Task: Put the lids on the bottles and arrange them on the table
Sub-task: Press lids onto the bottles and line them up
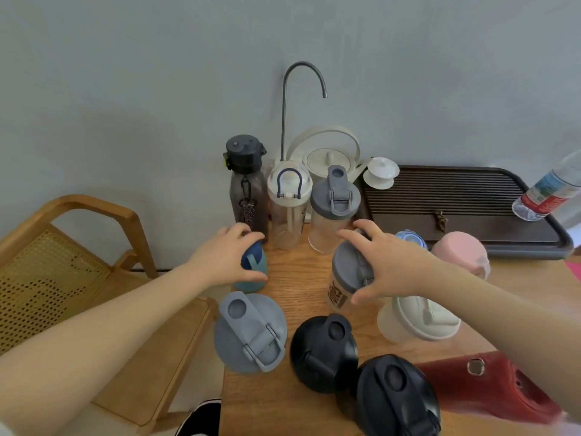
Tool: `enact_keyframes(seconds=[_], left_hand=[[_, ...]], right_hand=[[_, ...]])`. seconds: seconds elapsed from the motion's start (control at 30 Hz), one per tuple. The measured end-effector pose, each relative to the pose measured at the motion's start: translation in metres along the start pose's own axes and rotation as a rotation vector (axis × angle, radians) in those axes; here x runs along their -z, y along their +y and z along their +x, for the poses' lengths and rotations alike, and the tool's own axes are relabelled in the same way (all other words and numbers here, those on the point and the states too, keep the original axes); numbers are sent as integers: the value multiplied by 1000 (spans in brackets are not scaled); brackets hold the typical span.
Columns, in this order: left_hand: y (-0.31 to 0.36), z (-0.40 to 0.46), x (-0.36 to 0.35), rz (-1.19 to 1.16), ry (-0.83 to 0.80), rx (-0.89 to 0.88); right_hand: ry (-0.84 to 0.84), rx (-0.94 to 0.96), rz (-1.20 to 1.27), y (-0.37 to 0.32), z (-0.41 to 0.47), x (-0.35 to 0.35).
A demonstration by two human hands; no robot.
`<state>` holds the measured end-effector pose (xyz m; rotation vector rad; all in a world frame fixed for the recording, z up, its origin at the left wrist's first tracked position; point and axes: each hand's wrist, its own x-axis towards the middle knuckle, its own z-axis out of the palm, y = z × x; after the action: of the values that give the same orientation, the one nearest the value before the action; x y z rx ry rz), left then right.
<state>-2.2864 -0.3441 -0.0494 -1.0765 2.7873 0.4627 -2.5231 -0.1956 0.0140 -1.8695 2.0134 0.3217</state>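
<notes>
Two hands (224, 258) (388, 265) out over the wooden table (301, 284), each on its own bottle. Left hand curled round the top of a teal bottle with a dark blue lid (254, 269), close to the table's left edge. Right hand spread over the grey lid of a clear shaker with brown lettering (344, 278), near the table's middle, fingers and thumb wrapped about the rim. Both bottles upright, long axes vertical, directly beneath the palms, so any twist or lift goes straight along that axis.

Behind, along the far edge, three capped bottles in a row: a dark smoky one (246, 190), a clear one with a white lid (287, 202), a clear one with a grey lid (333, 206). Just in front of the row, bare wood between the two hands. Judged the likely place for the held pair; left hand nearer the row's left end, right hand nearer its right.

Toward the near edge, a grey-lidded bottle (250, 332), two black-lidded ones (323, 350) (397, 394), a cream one (419, 319). Pink (460, 251) and blue (410, 239) lids beside a dark slatted tray (465, 196).
</notes>
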Motion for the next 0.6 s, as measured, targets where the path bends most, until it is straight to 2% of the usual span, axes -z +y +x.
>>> enact_keyframes(seconds=[0.1, 0.27, 0.47, 0.53, 0.6], left_hand=[[0, 5, -9, -50, -22, 34], [-12, 8, -2, 11, -9, -5], [-42, -23, 47, -73, 78, -82], [-46, -35, 75, -126, 145, -148], [-44, -43, 104, -233, 215, -229]], right_hand=[[81, -34, 53, -5, 7, -13], [185, -30, 140, -42, 19, -9], [158, -46, 144, -108, 49, -2], [245, -51, 204, -121, 50, 8], [401, 35, 382, -131, 45, 26]])
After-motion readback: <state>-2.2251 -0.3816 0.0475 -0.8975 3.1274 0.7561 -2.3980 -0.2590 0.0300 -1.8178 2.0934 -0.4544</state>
